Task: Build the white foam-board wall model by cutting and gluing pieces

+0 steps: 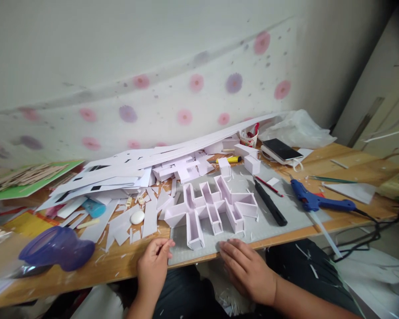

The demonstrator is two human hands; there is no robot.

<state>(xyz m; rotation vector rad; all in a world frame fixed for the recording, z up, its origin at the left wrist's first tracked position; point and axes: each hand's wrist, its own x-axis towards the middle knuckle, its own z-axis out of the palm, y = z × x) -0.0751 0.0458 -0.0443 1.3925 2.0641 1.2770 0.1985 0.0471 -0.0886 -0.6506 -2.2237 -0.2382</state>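
Note:
A white foam-board structure (211,206) with several open-topped compartments lies on the grey cutting mat (286,217). My left hand (155,261) rests at the mat's lower left corner, thumb and fingertips pressed together; whether something small is between them cannot be made out. Near the mat's front edge, to the right, my right hand (248,270) lies with its fingers stretched out and holds nothing. Neither hand touches the structure. A black cutter (269,201) and a red pencil (268,186) lie right of the structure. Further right is a blue glue gun (319,198).
White board sheets (119,170) are piled along the wall, with scraps (149,217) in front. At the left stands a purple container (58,248). A yellow cutter (228,160), a cup (248,139), a phone (282,149) and a plastic bag (299,128) lie behind. A cable runs at right.

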